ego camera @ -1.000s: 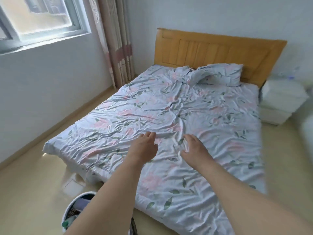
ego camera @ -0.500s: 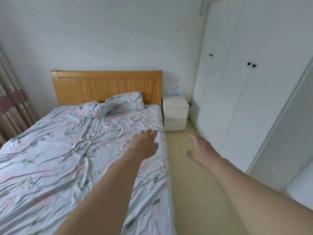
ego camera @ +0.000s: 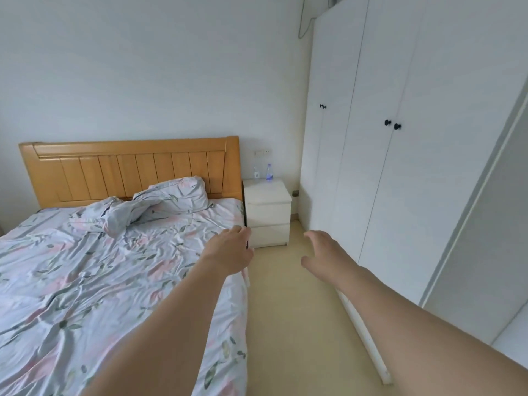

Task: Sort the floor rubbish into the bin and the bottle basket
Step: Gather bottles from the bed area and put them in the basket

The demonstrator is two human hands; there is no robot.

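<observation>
A: how far along is the sorting?

B: can't really tell. Left hand (ego camera: 230, 251) and right hand (ego camera: 321, 252) are both out front, fingers relaxed, holding nothing. No floor rubbish, bin or basket in view, just two bottles (ego camera: 263, 173) on the nightstand (ego camera: 267, 212).

A: so probably still hunting.

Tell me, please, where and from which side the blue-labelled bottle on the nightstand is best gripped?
Grip the blue-labelled bottle round its body, probably from the front. It stands upright at the back of the nightstand, near the wall, with a clear bottle to its left. Both the left hand and the right hand are open and hold nothing.
</observation>
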